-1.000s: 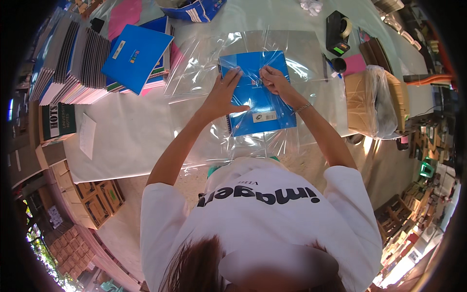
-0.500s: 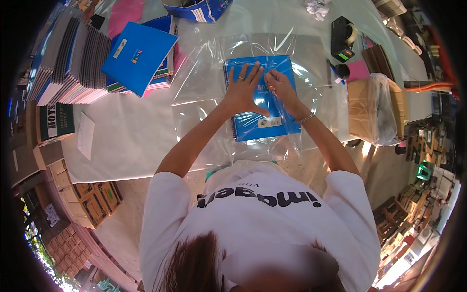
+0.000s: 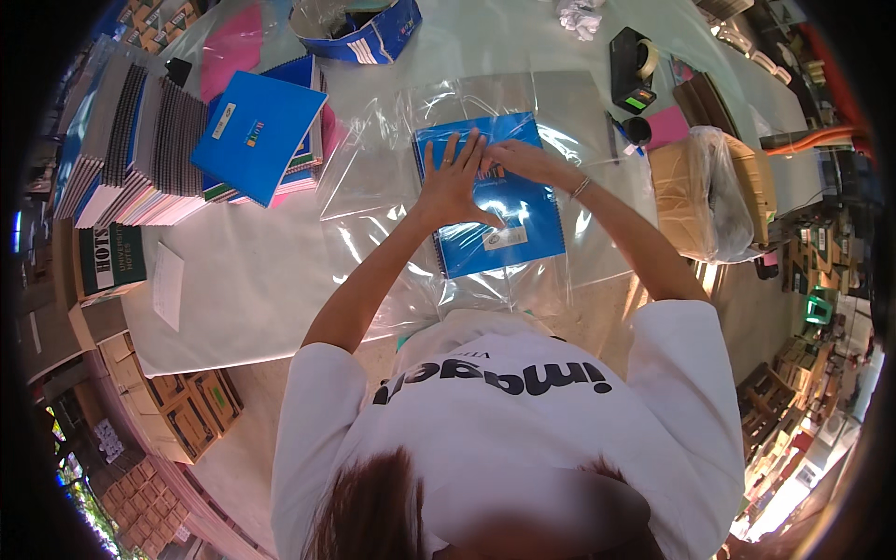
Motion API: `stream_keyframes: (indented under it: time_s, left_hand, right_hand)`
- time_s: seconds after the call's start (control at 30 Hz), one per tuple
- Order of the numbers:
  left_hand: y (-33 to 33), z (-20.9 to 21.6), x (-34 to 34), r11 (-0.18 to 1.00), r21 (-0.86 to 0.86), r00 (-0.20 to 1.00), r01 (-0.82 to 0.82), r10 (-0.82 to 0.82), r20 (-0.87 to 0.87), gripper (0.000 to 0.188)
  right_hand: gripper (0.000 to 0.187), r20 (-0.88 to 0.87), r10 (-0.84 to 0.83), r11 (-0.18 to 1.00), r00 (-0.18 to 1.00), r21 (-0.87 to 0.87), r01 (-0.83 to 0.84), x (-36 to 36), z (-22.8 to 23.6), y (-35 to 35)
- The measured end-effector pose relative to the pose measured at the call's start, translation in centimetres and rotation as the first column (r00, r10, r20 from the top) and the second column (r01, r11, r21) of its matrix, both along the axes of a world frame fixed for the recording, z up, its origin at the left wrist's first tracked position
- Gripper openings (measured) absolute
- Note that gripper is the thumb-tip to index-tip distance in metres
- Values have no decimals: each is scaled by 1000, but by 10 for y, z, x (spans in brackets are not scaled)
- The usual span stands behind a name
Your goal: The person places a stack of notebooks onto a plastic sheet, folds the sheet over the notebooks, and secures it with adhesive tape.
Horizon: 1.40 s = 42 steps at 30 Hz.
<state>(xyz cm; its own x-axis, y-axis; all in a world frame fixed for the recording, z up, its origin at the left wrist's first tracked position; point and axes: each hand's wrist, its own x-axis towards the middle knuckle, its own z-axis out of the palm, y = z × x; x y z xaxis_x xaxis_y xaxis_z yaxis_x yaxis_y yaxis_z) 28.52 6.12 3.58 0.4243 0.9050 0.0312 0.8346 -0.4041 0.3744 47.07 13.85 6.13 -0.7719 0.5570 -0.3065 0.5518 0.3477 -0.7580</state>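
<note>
A blue spiral-bound notebook (image 3: 523,201) lies on a clear plastic sheet (image 3: 569,103) on the table, its coil along the left edge. My left hand (image 3: 455,187) is spread flat on the left part of the cover, fingers apart and thumb pointing right. My right hand (image 3: 527,163) reaches in from the right, bent at the wrist. Its fingers are drawn together beside my left fingertips, near the top of the cover, and seem to pinch the clear film. Their tips are partly hidden. Shiny creases of film run around the notebook.
Spiral notebooks (image 3: 173,140) stand stacked at the left, beside another pile topped by a blue notebook (image 3: 259,126). A blue open box (image 3: 359,33) sits at the back. To the right are a tape dispenser (image 3: 635,75), a dark cup (image 3: 637,131) and a cardboard box (image 3: 677,191) with plastic.
My right hand has moved left across the cover to my left fingertips. My left hand stays spread on the notebook. The whole view has shifted slightly.
</note>
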Motion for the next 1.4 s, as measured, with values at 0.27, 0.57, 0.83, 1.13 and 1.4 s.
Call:
stream_keyframes:
  time_s: [0.27, 0.57, 0.83, 1.13, 1.4]
  left_hand:
    - [-2, 12, -17, 998, -58, 945, 35, -15, 325, 127]
    - [-28, 11, -23, 949, -9, 899, -314, 301, 319, 59]
    - [-38, 14, -31, 884, -198, 857, -424, 462, 228, 60]
    - [-33, 19, -22, 868, -238, 866, -436, 477, 153, 62]
    - [-38, 21, -22, 841, -268, 848, -470, 514, 128, 62]
  right_hand:
    - [59, 132, -105, 911, 986, 411, 42, 7, 1, -30]
    - [82, 186, -160, 837, 969, 546, 33, -10, 0, -39]
    - [34, -278, -222, 951, 935, 149, 271, 20, 6, -3]
    - [42, -431, -900, 130, 65, -122, 984, 285, -35, 155]
    - [106, 136, -905, 411, 404, 529, 742, 258, -58, 114]
